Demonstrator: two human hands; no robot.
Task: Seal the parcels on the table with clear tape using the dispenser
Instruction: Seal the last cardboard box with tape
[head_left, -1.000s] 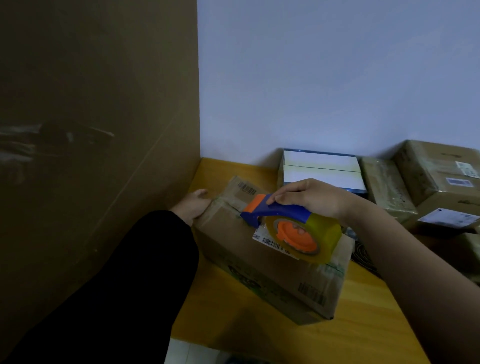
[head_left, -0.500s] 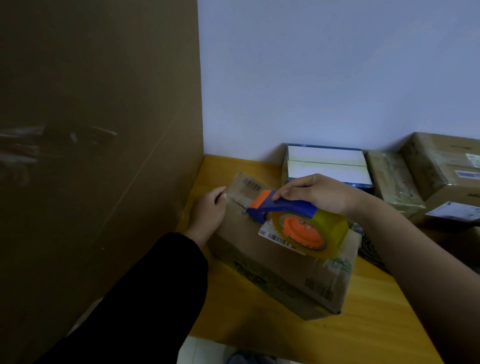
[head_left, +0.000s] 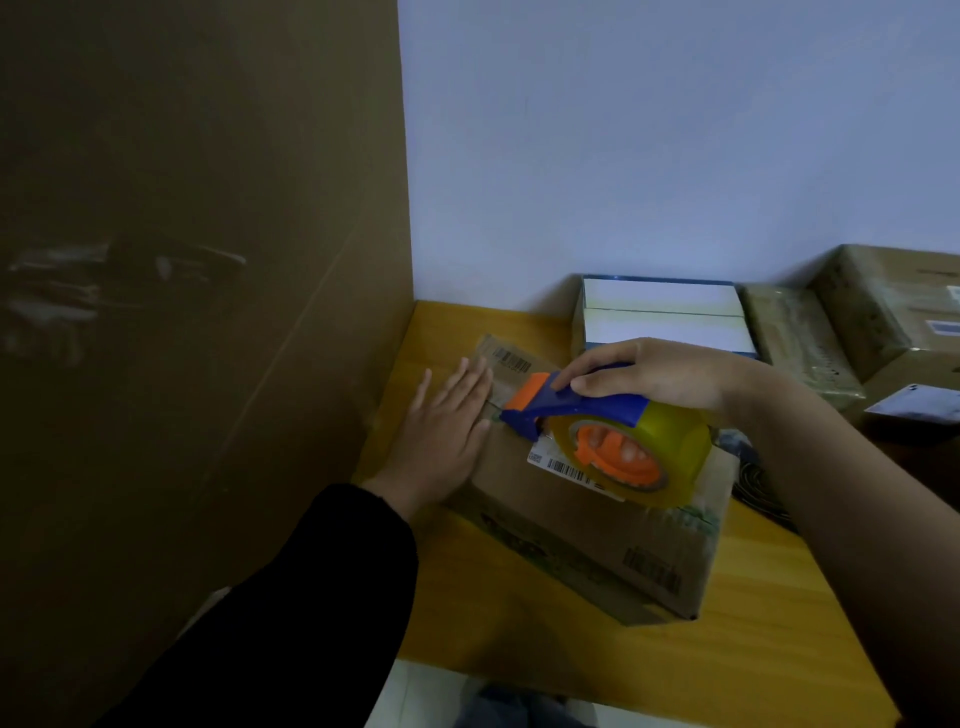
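Black long sleeve (head_left: 291, 597) covers left arm from lower left of frame, cuff ending at wrist, left hand (head_left: 441, 426) bare. Right forearm (head_left: 831, 493) and right hand (head_left: 654, 374) bare. Grey-blue cloth (head_left: 498, 704) at bottom centre, blurred.

The left hand (head_left: 447, 423) lies flat, palm down on the parcel (head_left: 587, 525), fingers (head_left: 467, 379) straight, its arm in a black sleeve (head_left: 311, 597). The right hand (head_left: 654, 374), forearm bare, curls over the dispenser (head_left: 587, 408) handle.
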